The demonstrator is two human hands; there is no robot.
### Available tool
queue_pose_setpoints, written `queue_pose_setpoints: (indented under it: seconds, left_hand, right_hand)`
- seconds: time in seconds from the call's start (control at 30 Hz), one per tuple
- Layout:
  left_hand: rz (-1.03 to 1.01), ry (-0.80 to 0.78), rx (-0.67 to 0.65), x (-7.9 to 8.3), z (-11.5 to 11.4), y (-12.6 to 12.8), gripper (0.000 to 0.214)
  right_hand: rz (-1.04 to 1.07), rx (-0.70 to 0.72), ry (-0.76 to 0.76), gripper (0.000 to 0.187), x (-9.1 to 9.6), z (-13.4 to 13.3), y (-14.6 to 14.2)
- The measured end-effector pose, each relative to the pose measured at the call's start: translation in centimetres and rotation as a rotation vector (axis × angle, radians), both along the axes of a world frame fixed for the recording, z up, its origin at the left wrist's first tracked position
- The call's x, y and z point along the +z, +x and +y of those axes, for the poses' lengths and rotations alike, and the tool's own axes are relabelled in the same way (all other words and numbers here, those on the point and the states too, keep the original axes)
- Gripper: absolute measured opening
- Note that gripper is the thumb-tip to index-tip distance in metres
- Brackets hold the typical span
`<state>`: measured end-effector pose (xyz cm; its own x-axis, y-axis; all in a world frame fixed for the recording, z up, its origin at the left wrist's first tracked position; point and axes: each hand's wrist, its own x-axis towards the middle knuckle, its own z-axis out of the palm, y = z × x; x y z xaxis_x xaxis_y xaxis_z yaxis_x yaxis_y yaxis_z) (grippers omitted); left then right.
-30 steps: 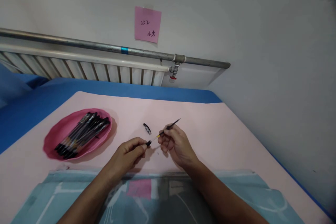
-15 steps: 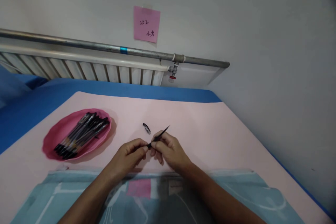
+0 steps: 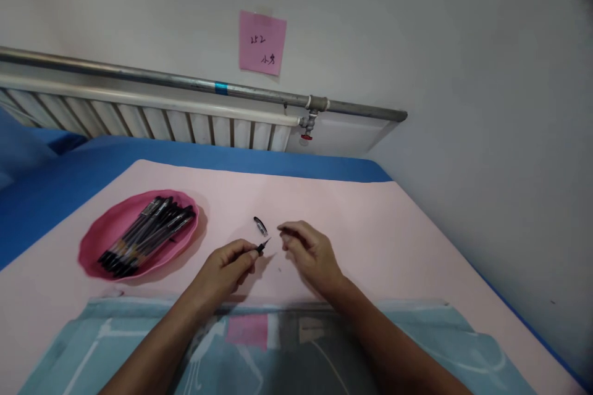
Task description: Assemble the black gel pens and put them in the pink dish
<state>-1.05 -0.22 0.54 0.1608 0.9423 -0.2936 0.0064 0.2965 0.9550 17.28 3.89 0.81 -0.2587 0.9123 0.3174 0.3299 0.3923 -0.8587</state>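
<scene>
My left hand (image 3: 229, 265) pinches a short black pen part (image 3: 260, 248) between thumb and fingertips. Its thin pointed end sticks out up and to the right. Across a small gap, my right hand (image 3: 310, 253) has its thumb and index finger drawn close together. Something dark shows at those fingertips, too small to make out. A pen cap (image 3: 260, 226), clear with a black end, lies on the pink table mat (image 3: 361, 228) just beyond my hands.
On the left, a pink oval dish (image 3: 97, 234) holds several black pens (image 3: 148, 234). A light blue patterned cloth (image 3: 417, 333) covers the near side. Behind the table run a radiator (image 3: 199, 126) and a metal pipe (image 3: 162, 77). A pink note (image 3: 262, 43) hangs on the wall.
My hands have come apart, the right one moving slightly right. The dark pointed piece that stuck out past my right fingers no longer shows there; a point now protrudes from my left fingers.
</scene>
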Motion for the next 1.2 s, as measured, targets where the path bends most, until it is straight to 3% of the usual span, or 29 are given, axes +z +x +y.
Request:
queue_pose_setpoints:
  seconds: [0.13,0.33,0.47,0.77,0.87,1.03,1.2]
  left_hand:
    - [0.002,-0.032,0.058,-0.5,0.3,0.0,0.027]
    - [0.083,0.027,-0.007,-0.6,0.2,0.1,0.026]
    - [0.123,0.041,-0.033,-0.6,0.1,0.1,0.025]
    - [0.146,0.053,-0.042,-0.5,0.1,0.2,0.025]
    - [0.161,0.059,-0.046,-0.5,0.1,0.1,0.025]
    - [0.199,0.086,-0.065,-0.4,0.0,0.1,0.022]
    - [0.249,0.104,-0.098,-0.1,0.0,0.1,0.021]
  right_hand:
    - [-0.234,-0.196,0.052,0.018,-1.3,2.3,2.1]
    - [-0.739,-0.041,0.073,0.018,-2.2,3.1,2.9]
    - [-0.854,-0.038,0.1,0.017,-2.1,2.7,2.3]
    - [-0.857,-0.026,0.082,0.015,-2.3,2.8,1.8]
    - [-0.654,-0.02,0.044,0.014,-2.1,2.5,1.6]
    - [-0.134,0.13,-0.177,0.011,-1.5,1.3,1.1]
    - [-0.126,0.213,-0.163,0.01,-0.5,0.6,0.6]
